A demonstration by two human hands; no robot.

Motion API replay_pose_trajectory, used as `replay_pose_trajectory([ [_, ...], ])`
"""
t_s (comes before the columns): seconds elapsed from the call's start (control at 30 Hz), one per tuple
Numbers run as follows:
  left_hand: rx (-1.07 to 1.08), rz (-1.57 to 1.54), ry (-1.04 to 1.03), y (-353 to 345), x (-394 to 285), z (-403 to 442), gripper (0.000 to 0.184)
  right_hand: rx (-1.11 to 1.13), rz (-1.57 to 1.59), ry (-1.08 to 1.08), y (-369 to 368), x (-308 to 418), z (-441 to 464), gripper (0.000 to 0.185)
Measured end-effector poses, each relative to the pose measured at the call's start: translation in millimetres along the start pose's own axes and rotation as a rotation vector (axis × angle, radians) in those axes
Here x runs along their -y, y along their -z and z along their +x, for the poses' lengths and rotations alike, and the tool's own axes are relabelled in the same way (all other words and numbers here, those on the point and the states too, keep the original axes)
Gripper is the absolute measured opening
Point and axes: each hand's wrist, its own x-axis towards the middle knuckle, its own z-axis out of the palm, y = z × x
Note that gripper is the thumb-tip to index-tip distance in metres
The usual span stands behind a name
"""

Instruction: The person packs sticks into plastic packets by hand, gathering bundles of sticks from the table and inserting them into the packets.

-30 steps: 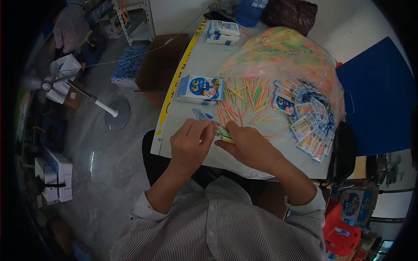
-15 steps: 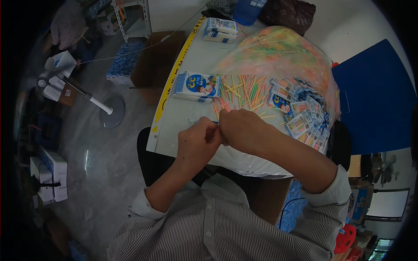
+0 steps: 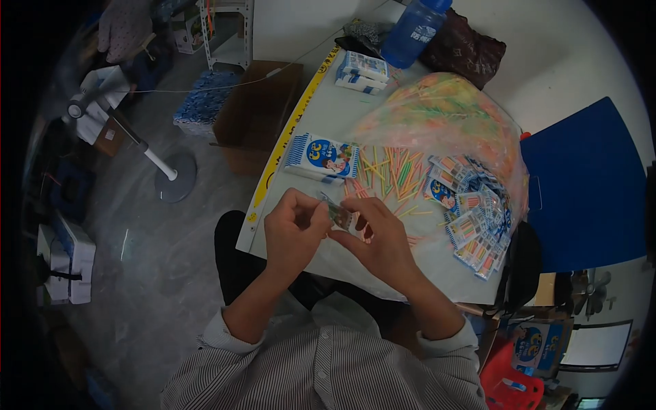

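Between my two hands, over the table's near edge, is a small clear-and-printed packet (image 3: pixel 339 216). The thumb and fingers of my left hand (image 3: pixel 294 229) pinch its left edge. My right hand (image 3: pixel 384 239) has its thumb below and fingers above the packet's right side. Just beyond lie loose thin candy-coloured sticks (image 3: pixel 389 171) in pink, yellow and green. To their right is a pile of small packets (image 3: pixel 478 212) with sticks showing through, and on the left a stack of blue-and-white printed packs (image 3: pixel 321 158).
A large clear bag of coloured sticks (image 3: pixel 444 102) fills the table's far right. Behind it stand a blue bottle (image 3: pixel 417 33) and a dark brown bag (image 3: pixel 471 49). A blue panel (image 3: pixel 588 191) is at right; an open cardboard box (image 3: pixel 256 116) and a fan (image 3: pixel 160 164) are at left.
My hands were pressed together with the packet mostly hidden. The right hand has turned and drawn away to the right, so the packet now shows between them. The view has shifted slightly.
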Motion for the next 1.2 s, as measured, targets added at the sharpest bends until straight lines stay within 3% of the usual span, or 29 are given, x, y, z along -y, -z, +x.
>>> replay_pose_trajectory([
  [0.07,0.060,0.056,-0.048,4.8,2.7,-0.7,0.013,-0.244,0.037,0.352,-10.5,-16.2,0.5,0.028],
  [0.2,0.114,0.194,-0.244,13.5,3.5,-0.2,0.025,-0.390,0.151,0.244,0.5,-15.4,-14.5,0.013],
  [0.27,0.142,0.363,-0.505,7.0,-0.3,4.0,0.047,-0.280,0.256,0.378,4.7,-24.7,-17.6,0.018],
  [0.3,0.194,0.256,-0.363,2.9,2.5,-0.9,0.050,-0.311,0.247,0.356,1.7,-27.4,-23.0,0.018],
  [0.33,0.229,0.251,-0.371,6.7,8.9,-0.9,0.050,-0.244,0.360,0.273,-2.5,-29.5,-25.6,0.018],
  [0.4,0.650,0.277,0.104,17.4,19.3,4.1,0.040,-0.188,0.464,0.197,2.0,-28.7,-28.6,0.018],
  [0.5,0.625,0.444,-0.010,7.6,20.1,-0.8,0.028,-0.143,0.440,0.021,9.0,-24.0,-34.3,0.019],
  [0.57,0.635,0.446,-0.060,0.2,20.7,-4.0,0.025,-0.171,0.257,0.255,5.8,-35.6,-35.7,0.021],
  [0.73,0.644,0.471,-0.155,-14.1,18.6,-6.0,0.017,-0.199,0.197,0.280,14.4,-42.5,-45.9,0.022],
  [0.8,0.756,0.469,-0.151,-12.8,27.4,-5.2,0.017,-0.215,0.203,0.292,15.9,-38.9,-51.5,0.020],
  [0.83,0.768,0.465,-0.150,-14.6,26.8,-6.0,0.017,-0.252,0.327,0.138,15.9,-33.1,-51.7,0.021],
  [0.87,0.721,0.448,-0.004,-15.5,24.3,-6.7,0.016,-0.286,0.453,-0.013,15.6,-30.2,-51.9,0.021],
  [0.9,0.666,0.433,0.142,-15.1,22.7,-7.4,0.014,-0.289,0.456,-0.015,15.5,-31.4,-52.5,0.021],
  [0.97,0.622,0.348,0.160,-14.1,27.8,-8.0,0.014,-0.251,0.398,-0.041,14.7,-36.8,-52.1,0.028],
  [1.13,0.574,0.244,0.205,-11.7,26.4,-9.8,0.014,-0.343,0.442,0.084,7.3,-39.0,-54.9,0.026],
  [1.2,0.769,0.340,0.068,-7.6,28.4,-6.4,0.019,-0.386,0.469,0.070,8.6,-37.1,-57.3,0.022],
])
